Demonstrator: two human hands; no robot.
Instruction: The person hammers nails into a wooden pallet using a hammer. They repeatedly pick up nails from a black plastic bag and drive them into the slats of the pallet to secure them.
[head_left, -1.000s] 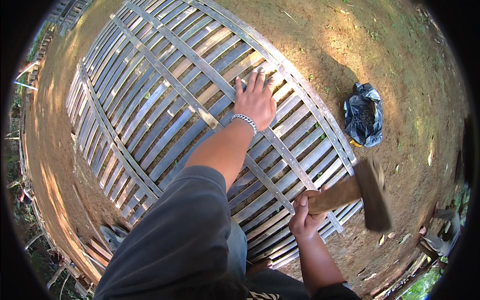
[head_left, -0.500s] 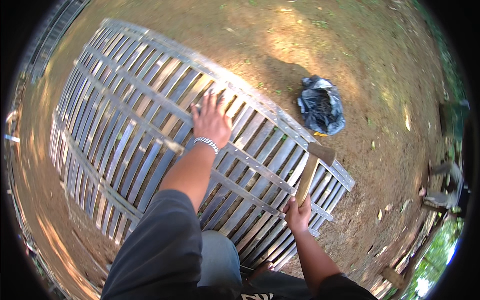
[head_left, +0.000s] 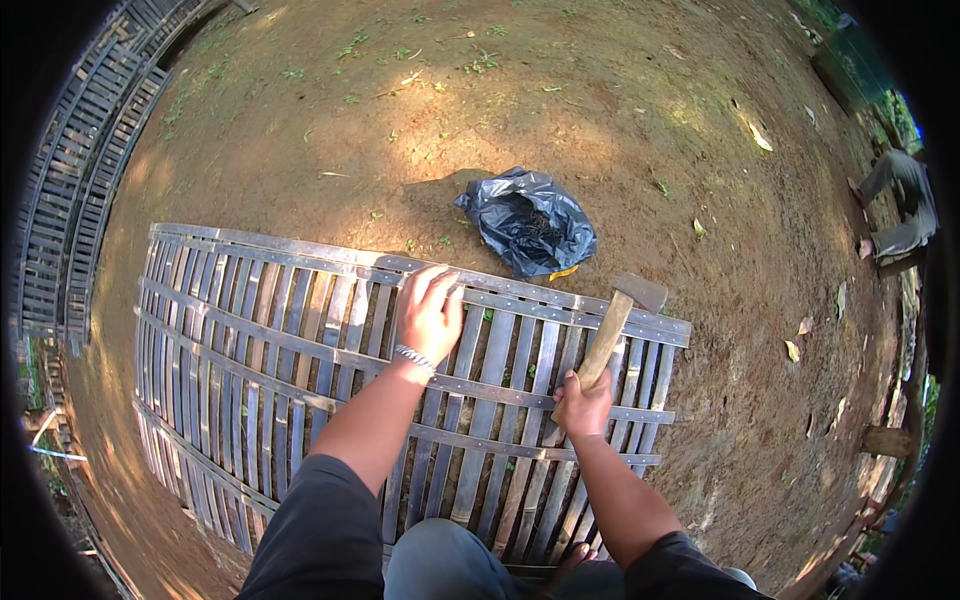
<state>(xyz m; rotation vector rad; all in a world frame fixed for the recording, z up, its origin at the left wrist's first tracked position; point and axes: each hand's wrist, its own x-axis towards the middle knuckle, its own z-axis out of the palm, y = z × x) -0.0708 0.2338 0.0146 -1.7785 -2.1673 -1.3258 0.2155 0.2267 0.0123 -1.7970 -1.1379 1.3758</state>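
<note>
Daylight fills the scene, bright enough overall, with warm sun falling in uneven patches on the dirt ground point(head_left: 300, 140), strongest above the bag and again at lower left. A dim shadow lies to the left of the black bag point(head_left: 497, 200), and its creased plastic catches small bluish highlights. The left hand point(head_left: 430, 318) is strongly lit, its fingers almost washed out, while the dark sleeves point(head_left: 315, 520) lose most folds. The slatted panel point(head_left: 480, 389) and the hammer point(head_left: 608, 340) look fairly sharp. Black rings the round fisheye view; the panel's long edges bow, and things near the rim turn soft and stretched.
</note>
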